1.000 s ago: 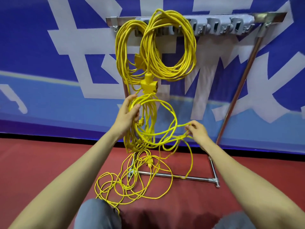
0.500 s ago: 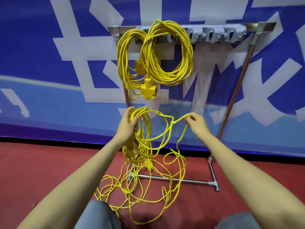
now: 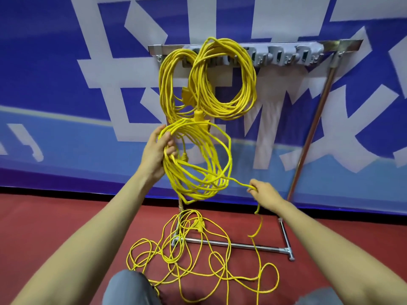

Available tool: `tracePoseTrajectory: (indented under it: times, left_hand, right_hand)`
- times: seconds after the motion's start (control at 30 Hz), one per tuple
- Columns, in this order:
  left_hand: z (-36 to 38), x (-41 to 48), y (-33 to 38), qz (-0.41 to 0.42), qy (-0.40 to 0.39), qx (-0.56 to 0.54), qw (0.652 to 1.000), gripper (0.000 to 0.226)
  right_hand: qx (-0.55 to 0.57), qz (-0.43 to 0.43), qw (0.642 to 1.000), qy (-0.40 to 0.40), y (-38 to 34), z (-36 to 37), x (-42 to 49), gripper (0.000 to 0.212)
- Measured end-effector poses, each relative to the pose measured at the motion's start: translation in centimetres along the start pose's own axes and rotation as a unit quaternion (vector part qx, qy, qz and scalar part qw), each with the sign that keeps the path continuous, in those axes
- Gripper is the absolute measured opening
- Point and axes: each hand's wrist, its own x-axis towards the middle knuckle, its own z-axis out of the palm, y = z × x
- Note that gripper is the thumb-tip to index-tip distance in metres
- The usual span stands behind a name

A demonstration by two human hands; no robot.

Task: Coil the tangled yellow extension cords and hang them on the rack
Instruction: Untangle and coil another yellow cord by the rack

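The person is midway through coiling the third yellow extension cord. Two finished coils of yellow cord (image 3: 224,84) already hang side by side from the grey hooks at the left end of the chrome rack (image 3: 345,43), which stands against a blue and white banner (image 3: 66,89). The hooks to their right show no cord on them.

The left hand (image 3: 156,155) is raised below the hung coils, its fingers curled round the top of a half-made bundle of yellow loops (image 3: 198,166), which hangs free in front of the rack's left post. The right hand (image 3: 263,194) is lower and off to the right, pinching the single running strand just where it leaves the bundle. From that hand the strand drops to the red floor (image 3: 55,230).

A fair length remains uncoiled: a loose tangle of yellow cord (image 3: 189,258) sprawls across the floor around the rack's chrome base, between it and the person's grey-trousered knees (image 3: 130,287), with a yellow plug (image 3: 199,224) lying among the strands.

The next move likely calls for the right hand to carry its strand up to the left, lay it in as another loop of matching size, then slide back down for more. The crossed strands on the floor may snag on the base bar, so the slack will probably need shaking loose as it rises.
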Motion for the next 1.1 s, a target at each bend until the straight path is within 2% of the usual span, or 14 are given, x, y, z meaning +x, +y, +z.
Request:
tracePoseTrajectory:
  times: [0.1, 0.23, 0.37, 0.47, 0.53, 0.57, 0.63, 0.7, 0.77, 0.83, 0.9, 1.0, 1.1]
  left_hand:
    - [1.6, 0.2, 1.3, -0.001, -0.033, -0.058, 0.998, 0.025]
    - [2.6, 0.9, 3.3, -0.008, -0.072, -0.129, 0.989, 0.018]
    - [2.3, 1.4, 5.0, -0.024, -0.109, -0.205, 0.972, 0.014]
    - [1.0, 1.5, 5.9, -0.04, -0.124, -0.202, 0.971, 0.018]
    - [0.1, 1.3, 6.5, -0.041, -0.123, -0.143, 0.981, 0.02]
    - [-0.1, 1.2, 6.7, -0.035, -0.122, -0.089, 0.988, 0.021]
    - [0.0, 0.7, 6.4, -0.01, -0.123, 0.047, 0.991, 0.023]
    - [0.7, 0.0, 5.3, 0.014, -0.134, 0.167, 0.977, 0.026]
    - [1.3, -0.6, 3.6, 0.028, -0.155, 0.243, 0.957, 0.03]
    - [1.5, -1.0, 1.5, 0.046, -0.166, 0.284, 0.943, 0.031]
    - [1.4, -1.1, -0.4, 0.073, -0.14, 0.297, 0.942, 0.029]
    - [1.2, -1.5, -3.3, 0.089, -0.099, 0.302, 0.944, 0.029]
    - [1.2, -2.3, -6.1, 0.111, -0.088, 0.392, 0.909, 0.028]
  right_hand:
    - [0.046, -0.006, 0.998, -0.046, -0.7, 2.5, -0.2, 0.009]
    - [0.075, 0.031, 0.992, -0.097, -0.4, 5.4, -0.7, 0.026]
    - [0.104, 0.08, 0.983, -0.131, 1.5, 6.7, -1.3, 0.03]
    - [0.112, 0.118, 0.978, -0.128, 3.3, 6.3, -1.1, 0.031]
    - [0.148, 0.168, 0.971, -0.085, 4.3, 5.2, -0.7, 0.03]
    - [0.2, 0.199, 0.957, -0.064, 4.3, 4.1, -0.5, 0.03]
    - [0.338, 0.264, 0.903, -0.03, 3.9, 1.9, 0.1, 0.031]
    - [0.447, 0.293, 0.845, -0.006, 2.8, -0.6, 1.0, 0.027]
    - [0.508, 0.293, 0.81, 0.0, 1.4, -2.9, 1.8, 0.024]
    - [0.565, 0.292, 0.771, -0.017, -0.7, -4.7, 2.1, 0.021]
    - [0.616, 0.269, 0.739, -0.051, -3.2, -5.8, 1.8, 0.02]
    - [0.658, 0.216, 0.717, -0.084, -7.0, -7.1, 1.0, 0.023]
    - [0.695, 0.196, 0.686, -0.09, -10.3, -8.3, -0.1, 0.017]
